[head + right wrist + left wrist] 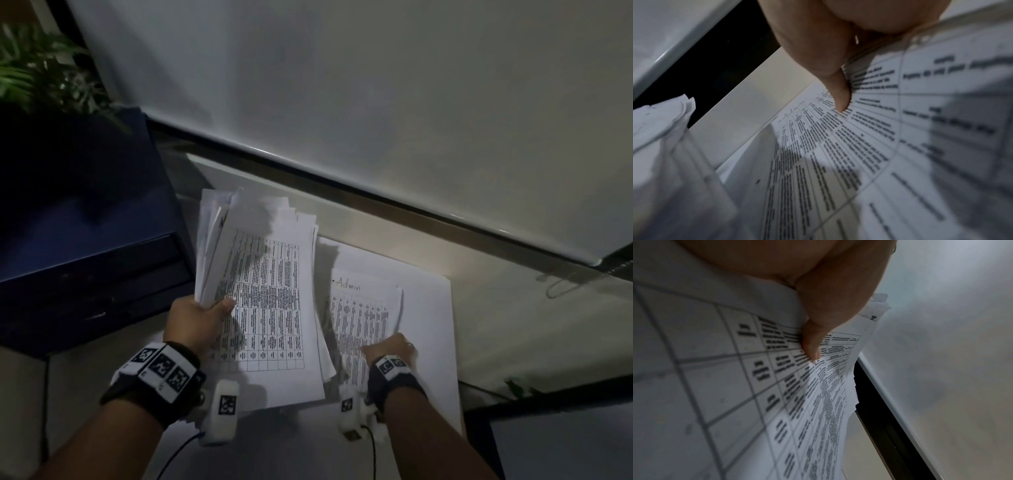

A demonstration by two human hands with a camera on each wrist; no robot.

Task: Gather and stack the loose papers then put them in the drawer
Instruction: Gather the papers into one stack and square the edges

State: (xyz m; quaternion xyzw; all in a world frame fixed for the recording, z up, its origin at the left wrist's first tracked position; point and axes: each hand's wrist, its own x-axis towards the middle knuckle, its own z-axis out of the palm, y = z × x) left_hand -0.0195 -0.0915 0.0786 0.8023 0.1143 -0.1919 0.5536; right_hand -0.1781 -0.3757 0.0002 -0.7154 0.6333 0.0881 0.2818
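My left hand (212,310) grips a thick, uneven stack of printed papers (270,294) by its lower left edge and holds it raised and tilted above the table. In the left wrist view its thumb (812,344) lies across the top sheet of the stack (731,386). My right hand (388,351) pinches the near edge of a single printed table sheet (359,318), whose right side curls up. Its thumb (839,95) sits on top of that sheet (869,146). Beneath lies a large white sheet (428,329) with "Admin" handwritten on it. The blue drawer cabinet (89,246) stands to the left.
The glass tabletop (513,308) runs to the right, with a paper clip (561,286) lying on it. A white wall panel (376,102) rises behind. A green plant (41,72) sits above the cabinet. The room is dim.
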